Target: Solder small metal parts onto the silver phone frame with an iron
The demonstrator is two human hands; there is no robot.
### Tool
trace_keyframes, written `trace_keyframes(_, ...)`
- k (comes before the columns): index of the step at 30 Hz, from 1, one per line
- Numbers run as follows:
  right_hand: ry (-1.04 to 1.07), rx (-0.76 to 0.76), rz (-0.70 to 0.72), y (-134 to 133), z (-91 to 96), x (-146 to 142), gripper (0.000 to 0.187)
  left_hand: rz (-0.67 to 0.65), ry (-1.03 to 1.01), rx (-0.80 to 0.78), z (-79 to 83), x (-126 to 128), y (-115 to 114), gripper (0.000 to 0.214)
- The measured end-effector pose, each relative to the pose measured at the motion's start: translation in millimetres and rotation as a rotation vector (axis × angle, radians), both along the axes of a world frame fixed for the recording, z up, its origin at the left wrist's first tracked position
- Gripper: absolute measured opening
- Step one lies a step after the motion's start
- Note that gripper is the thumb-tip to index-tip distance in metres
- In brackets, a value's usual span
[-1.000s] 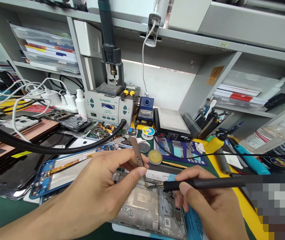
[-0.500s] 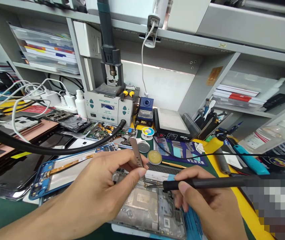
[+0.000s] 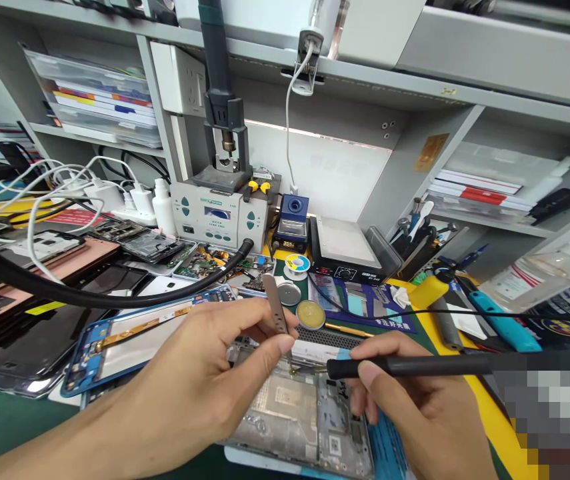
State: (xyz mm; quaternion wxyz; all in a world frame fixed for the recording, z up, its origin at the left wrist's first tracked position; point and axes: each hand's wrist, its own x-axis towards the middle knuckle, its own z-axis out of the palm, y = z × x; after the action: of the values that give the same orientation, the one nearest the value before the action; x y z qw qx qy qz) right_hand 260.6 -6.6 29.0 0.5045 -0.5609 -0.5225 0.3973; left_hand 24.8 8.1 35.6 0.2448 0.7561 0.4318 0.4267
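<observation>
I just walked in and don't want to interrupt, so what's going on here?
Small work on an opened phone frame. The person's left hand pinches metal tweezers, tips down at the frame's far half, while the right hand holds a black-handled tool, apparently a soldering iron, its metal end pointed at the same spot. Whether the tips touch is too small to tell. A blue phone housing lies beyond the left forearm.
</observation>
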Motion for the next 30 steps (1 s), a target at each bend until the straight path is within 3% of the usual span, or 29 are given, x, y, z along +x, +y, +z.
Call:
trace_keyframes(8, 0.021, 0.005, 0.003, 1.5, -1.7, 1.0, 0.019, 0.007, -0.003, -0.011, 0.6, 1.8, 2.2, 0.026)
trace_keyframes(19, 0.075, -0.025, 0.025, 5.3, -4.1, 3.0, 0.04, 0.017, -0.026, -0.071, 2.3, 1.0, 2.8, 0.028)
trace_keyframes(30, 0.054, -0.023, 0.049, 7.8, -5.0, 6.0, 0.046, 0.011, 0.007, -0.073, -0.9, -1.5, 2.7, 0.028)
